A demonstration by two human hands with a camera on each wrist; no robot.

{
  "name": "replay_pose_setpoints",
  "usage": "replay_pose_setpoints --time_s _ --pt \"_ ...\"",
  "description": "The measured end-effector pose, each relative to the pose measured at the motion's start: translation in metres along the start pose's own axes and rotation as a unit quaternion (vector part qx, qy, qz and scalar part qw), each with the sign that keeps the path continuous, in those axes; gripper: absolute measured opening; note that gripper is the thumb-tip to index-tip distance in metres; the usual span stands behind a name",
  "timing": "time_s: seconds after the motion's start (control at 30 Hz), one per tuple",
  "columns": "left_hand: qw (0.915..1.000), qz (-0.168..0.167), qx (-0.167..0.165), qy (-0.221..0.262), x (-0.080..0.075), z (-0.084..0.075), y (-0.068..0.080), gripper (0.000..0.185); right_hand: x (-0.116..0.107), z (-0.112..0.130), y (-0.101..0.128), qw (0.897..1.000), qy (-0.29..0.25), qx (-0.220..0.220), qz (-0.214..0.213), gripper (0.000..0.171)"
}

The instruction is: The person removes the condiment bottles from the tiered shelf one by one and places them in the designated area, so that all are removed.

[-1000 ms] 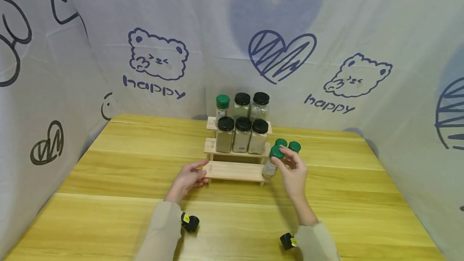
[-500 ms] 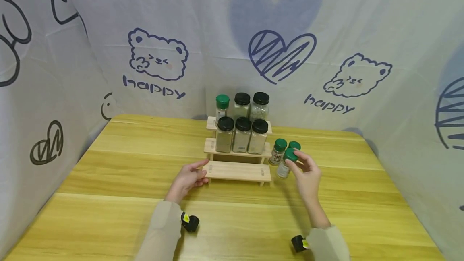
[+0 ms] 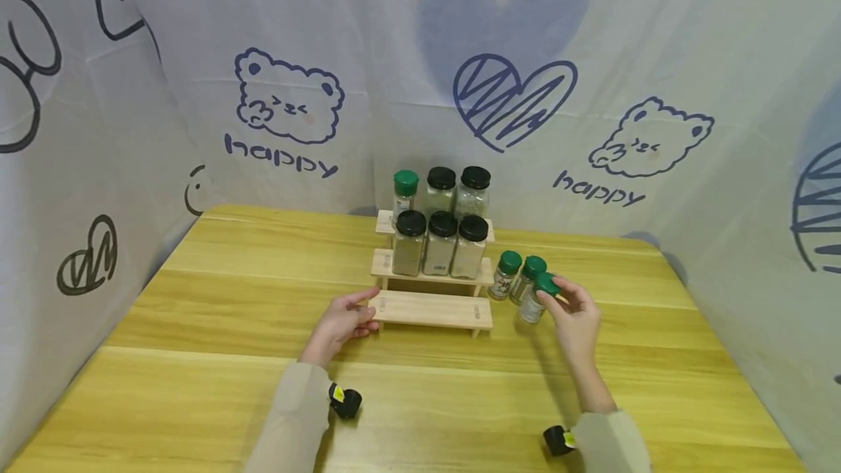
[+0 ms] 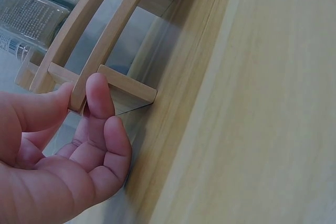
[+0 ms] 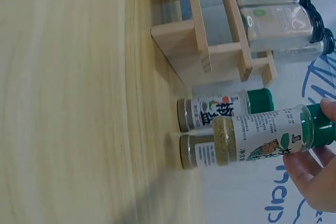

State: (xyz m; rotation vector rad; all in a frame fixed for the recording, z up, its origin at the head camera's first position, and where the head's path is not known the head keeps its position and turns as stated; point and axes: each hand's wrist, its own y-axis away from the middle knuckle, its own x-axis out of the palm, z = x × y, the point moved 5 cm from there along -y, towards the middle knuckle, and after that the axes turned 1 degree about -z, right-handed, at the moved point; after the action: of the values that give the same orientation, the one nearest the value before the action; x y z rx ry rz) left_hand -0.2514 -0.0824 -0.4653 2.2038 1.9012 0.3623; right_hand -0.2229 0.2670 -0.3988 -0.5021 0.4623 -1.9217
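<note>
At the right end of the wooden rack point(image 3: 430, 309), the right hand point(image 3: 577, 318) is pinching a green-capped jar point(image 3: 538, 298) by its cap just above the table point(image 3: 197, 327), so I judge it is setting the jar beside two others and must lower it gently, while the left hand point(image 3: 342, 323) is holding the rack's bottom step between thumb and fingers.

Both my arms are in long, loose sleeves of a pale beige, almost oatmeal cloth, soft and a little baggy, the cuffs ending just short of the wrists. My left hand point(image 3: 342, 323) is bare, no ring or watch showing, nails short and plain. My right hand point(image 3: 577, 320) is bare too. Strapped under each wrist sits a small black camera unit, rounded and stubby: the left wrist camera point(image 3: 344, 401) carries a little yellow sticker on its side, and the right wrist camera point(image 3: 557, 441) has the same yellow tag facing the cuff. No cables show on either one.
</note>
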Motion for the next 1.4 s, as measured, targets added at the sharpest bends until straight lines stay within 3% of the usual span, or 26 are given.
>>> replay_pose_setpoints --time_s 0.23,0.37,0.5,0.63,0.73,0.9,1.13,1.4 --pt "1.0 0.003 0.003 -0.001 0.0 0.0 0.0 0.043 -0.014 -0.02 -0.007 0.999 0.029 0.021 -0.014 0.026" --pt "1.0 0.004 0.001 0.0 0.0 0.0 0.0 0.043 -0.023 -0.037 -0.011 0.999 -0.013 0.041 -0.012 0.028" --pt "1.0 0.006 0.0 -0.001 0.0 0.0 0.0 0.043 -0.018 -0.022 -0.012 0.997 0.04 0.062 -0.035 0.025" --pt "1.0 0.008 0.0 -0.001 0.0 0.0 0.001 0.044 -0.017 -0.015 -0.015 0.986 0.12 0.101 -0.052 0.026" --pt "1.0 0.008 0.0 0.001 0.0 0.0 0.001 0.044 -0.028 -0.037 -0.021 0.98 0.161 0.11 -0.047 0.029" --pt "0.9999 0.01 -0.002 0.001 0.0 -0.001 0.0 0.044 -0.047 -0.083 -0.031 0.979 0.168 0.11 -0.038 0.031" --pt "1.0 0.001 -0.004 0.002 -0.001 0.0 -0.001 0.043 -0.025 -0.043 -0.033 0.963 0.222 0.15 -0.028 0.035" --pt "0.9999 -0.007 -0.007 0.0 -0.001 0.0 0.0 0.043 -0.024 -0.04 -0.037 0.958 0.22 0.181 -0.027 0.034"
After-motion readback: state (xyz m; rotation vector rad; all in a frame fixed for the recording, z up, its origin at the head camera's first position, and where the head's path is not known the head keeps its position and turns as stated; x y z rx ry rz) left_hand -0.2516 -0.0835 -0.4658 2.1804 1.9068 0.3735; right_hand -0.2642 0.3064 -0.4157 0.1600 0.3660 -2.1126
